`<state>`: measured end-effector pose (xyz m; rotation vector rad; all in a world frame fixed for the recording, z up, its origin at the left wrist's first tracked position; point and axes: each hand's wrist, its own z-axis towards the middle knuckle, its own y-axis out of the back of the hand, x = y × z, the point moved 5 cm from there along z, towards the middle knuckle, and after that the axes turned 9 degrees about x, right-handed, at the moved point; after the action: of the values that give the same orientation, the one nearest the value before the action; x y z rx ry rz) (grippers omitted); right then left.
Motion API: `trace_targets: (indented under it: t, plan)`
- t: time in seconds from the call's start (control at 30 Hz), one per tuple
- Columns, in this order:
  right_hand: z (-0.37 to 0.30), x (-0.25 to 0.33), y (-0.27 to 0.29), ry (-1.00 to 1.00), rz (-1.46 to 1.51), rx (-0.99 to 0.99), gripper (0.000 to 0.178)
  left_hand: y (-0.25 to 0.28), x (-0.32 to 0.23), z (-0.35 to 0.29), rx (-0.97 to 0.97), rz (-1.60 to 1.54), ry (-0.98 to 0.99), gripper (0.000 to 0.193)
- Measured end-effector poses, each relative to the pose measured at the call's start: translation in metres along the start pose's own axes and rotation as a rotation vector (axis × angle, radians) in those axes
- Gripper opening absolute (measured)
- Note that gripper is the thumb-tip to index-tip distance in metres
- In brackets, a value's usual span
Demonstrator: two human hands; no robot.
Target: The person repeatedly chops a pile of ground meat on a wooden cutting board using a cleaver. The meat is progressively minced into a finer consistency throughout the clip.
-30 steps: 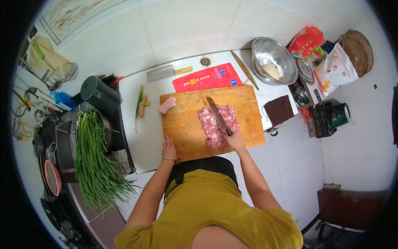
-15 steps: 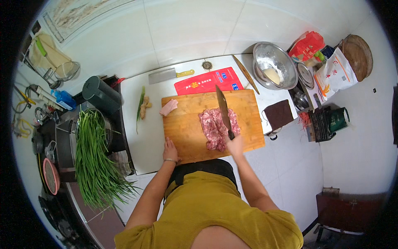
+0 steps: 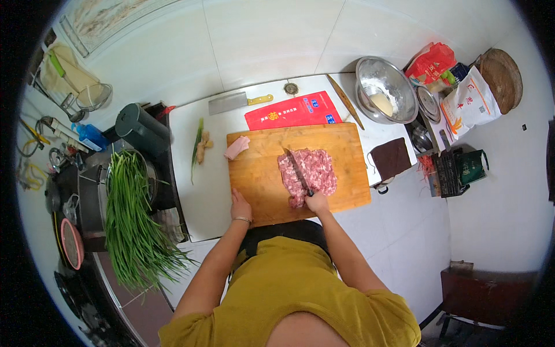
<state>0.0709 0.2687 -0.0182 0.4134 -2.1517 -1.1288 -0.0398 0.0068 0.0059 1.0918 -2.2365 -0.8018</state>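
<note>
I see the right hand [image 3: 317,202] clasped round the knife [image 3: 297,171]. Its blade, just now reaching past the meat [image 3: 319,169], has come down slanting across the meat's left part, so I judge the chopping has shifted leftward. The meat lies right of centre on the board [image 3: 257,182]. The left hand [image 3: 241,206] rests at the board's left edge; whether it grips, I can't tell. Farther out: ginger [image 3: 202,148].

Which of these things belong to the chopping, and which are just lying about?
In use:
- knife, in the right hand
- chopped meat, beneath the knife
- wooden cutting board, left hand at its edge

Seemingly lying about:
- yellow-handled cleaver
- ginger root
- chives
- metal bowl
</note>
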Motion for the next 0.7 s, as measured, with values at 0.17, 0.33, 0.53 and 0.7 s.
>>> trace_targets:
  t: [0.17, 0.33, 0.53, 0.7]
  plan:
    - [-0.048, 0.081, 0.103, 0.103, 0.081, 0.137, 0.030, -0.059, 0.003, 0.038, -0.166, -0.183, 0.004, 0.051]
    - [-0.032, 0.052, 0.040, 0.035, 0.204, 0.035, 0.032, -0.047, 0.003, 0.031, -0.137, -0.247, 0.007, 0.048]
    - [-0.039, 0.088, 0.104, 0.090, 0.039, 0.149, 0.030, -0.059, 0.000, 0.040, -0.176, -0.191, 0.026, 0.051]
    - [-0.040, 0.064, 0.054, 0.016, 0.161, 0.105, 0.033, -0.043, 0.003, 0.025, -0.122, -0.195, 0.009, 0.053]
